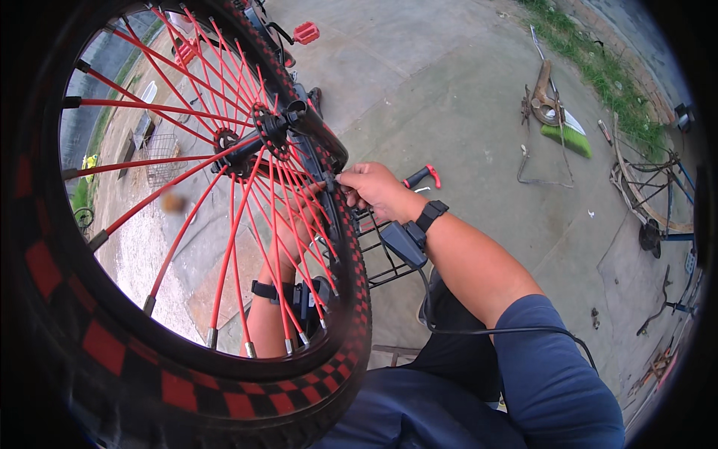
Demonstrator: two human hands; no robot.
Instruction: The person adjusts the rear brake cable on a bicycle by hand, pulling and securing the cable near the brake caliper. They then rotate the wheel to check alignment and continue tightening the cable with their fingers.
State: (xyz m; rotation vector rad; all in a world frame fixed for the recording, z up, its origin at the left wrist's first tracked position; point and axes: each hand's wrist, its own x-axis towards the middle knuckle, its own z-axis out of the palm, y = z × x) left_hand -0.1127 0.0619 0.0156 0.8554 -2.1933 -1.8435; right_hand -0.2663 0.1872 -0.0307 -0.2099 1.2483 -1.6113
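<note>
A bicycle wheel with red spokes and a black-and-red checkered tyre fills the left side. Beside its hub runs a black frame tube. My right hand is at the lower end of this tube, thumb and fingers pinched together against the dark part there. Whatever lies between those fingertips is too small to make out. On the other side of the spokes, my left hand reaches up to the same spot. Spokes cover much of it, and its grip is hidden.
A red-and-black handled tool lies just past my right hand. Below is a black wire rack. Farther right are a green-bristled broom head, rusty metal parts and an old wheel rim. A red pedal shows at the top.
</note>
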